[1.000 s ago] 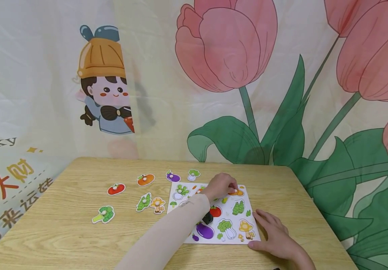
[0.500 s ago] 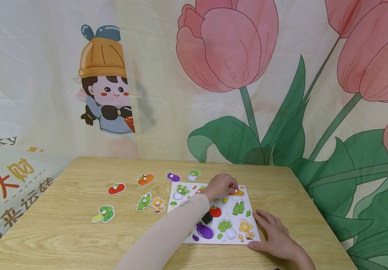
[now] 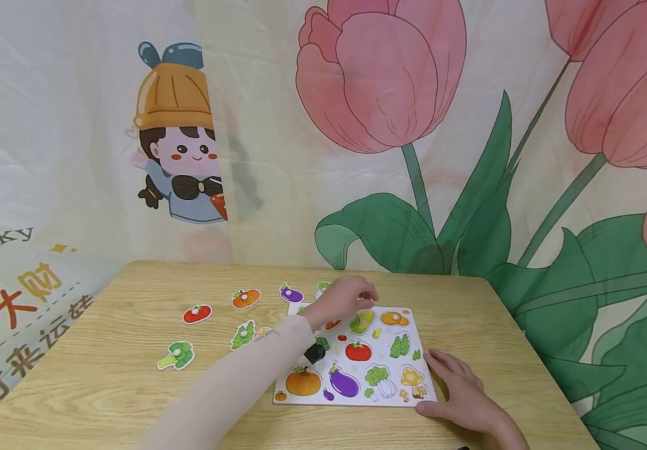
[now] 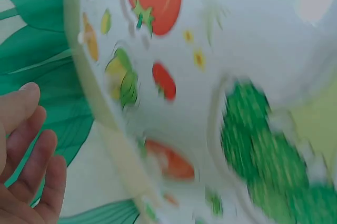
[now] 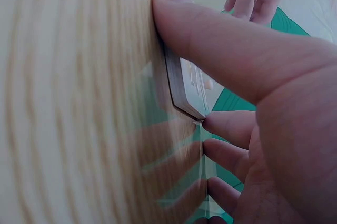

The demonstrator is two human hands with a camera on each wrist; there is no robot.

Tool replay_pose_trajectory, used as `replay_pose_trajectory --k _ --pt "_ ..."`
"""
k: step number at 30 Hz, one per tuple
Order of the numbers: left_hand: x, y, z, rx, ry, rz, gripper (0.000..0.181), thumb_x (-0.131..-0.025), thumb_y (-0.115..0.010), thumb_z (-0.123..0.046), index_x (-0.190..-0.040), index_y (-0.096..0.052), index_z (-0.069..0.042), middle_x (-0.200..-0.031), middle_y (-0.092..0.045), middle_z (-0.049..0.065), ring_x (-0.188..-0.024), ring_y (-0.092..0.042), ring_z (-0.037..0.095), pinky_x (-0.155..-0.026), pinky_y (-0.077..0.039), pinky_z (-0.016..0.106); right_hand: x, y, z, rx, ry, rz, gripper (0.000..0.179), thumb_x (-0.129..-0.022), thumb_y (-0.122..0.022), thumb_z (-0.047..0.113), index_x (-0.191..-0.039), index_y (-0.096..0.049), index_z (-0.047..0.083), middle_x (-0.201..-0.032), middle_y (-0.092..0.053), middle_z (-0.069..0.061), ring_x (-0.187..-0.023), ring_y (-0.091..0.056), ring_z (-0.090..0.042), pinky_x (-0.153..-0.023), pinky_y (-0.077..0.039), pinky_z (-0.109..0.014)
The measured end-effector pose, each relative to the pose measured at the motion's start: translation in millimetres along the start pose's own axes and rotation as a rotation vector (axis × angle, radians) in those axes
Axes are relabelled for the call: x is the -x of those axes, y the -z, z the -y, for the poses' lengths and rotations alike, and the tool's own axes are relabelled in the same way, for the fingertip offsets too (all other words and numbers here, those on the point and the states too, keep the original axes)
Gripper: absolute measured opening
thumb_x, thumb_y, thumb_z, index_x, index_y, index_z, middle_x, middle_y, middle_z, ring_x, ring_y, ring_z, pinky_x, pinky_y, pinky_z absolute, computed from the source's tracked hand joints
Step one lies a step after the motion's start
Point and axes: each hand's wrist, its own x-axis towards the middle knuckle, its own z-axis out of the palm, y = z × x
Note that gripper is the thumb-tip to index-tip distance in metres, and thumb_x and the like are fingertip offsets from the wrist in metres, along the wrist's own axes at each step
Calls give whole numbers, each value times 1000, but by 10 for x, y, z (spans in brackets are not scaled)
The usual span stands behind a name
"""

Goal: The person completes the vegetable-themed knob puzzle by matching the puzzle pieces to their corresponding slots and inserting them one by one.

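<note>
A white vegetable puzzle board (image 3: 379,353) lies on the table, printed with a tomato, a pumpkin, an eggplant and others. My left hand (image 3: 340,300) hangs over its back edge, fingers loosely bent with nothing between them. The left wrist view shows those fingers (image 4: 26,150) apart from the board. An orange piece (image 3: 394,319) sits at the board's back right, its knob showing in the left wrist view. My right hand (image 3: 461,390) rests at the front right corner. In the right wrist view its thumb (image 5: 210,40) presses one edge while the index fingertip touches the corner.
Loose knobbed pieces lie left of and behind the board: broccoli (image 3: 177,355), tomato (image 3: 197,314), pumpkin (image 3: 246,298), eggplant (image 3: 291,292) and pea pods (image 3: 243,335). The left sleeve partly covers a mushroom piece (image 3: 263,333); the left hand overlaps a bok choy piece (image 3: 322,288). A printed curtain (image 3: 267,187) hangs behind.
My left hand has let go of the orange piece and moved left, away from it, uncovering it on the board. The right hand stays at the board's corner.
</note>
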Motion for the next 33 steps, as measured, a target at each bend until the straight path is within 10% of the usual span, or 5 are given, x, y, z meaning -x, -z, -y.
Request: replay_pose_trajectory --k 18,33 --pt "939 795 339 -21 20 -178 14 -99 -78 -22 -113 -80 -21 -109 -76 -10 -101 -71 12 -92 -57 37 -3 4 -21 -6 -5 -2 107 -81 -86 61 -163 -41 10 -169 -32 -18 -153 -22 -53 -111 -24 -80" --pt "2123 1225 969 -123 158 -339 14 -95 -82 -18 -108 -82 -23 -101 -76 -9 -93 -71 16 -79 -54 41 4 1 -23 -3 -7 -1 109 -80 -87 62 -164 -41 10 -170 -31 -18 -154 -21 -53 -112 -23 -80"
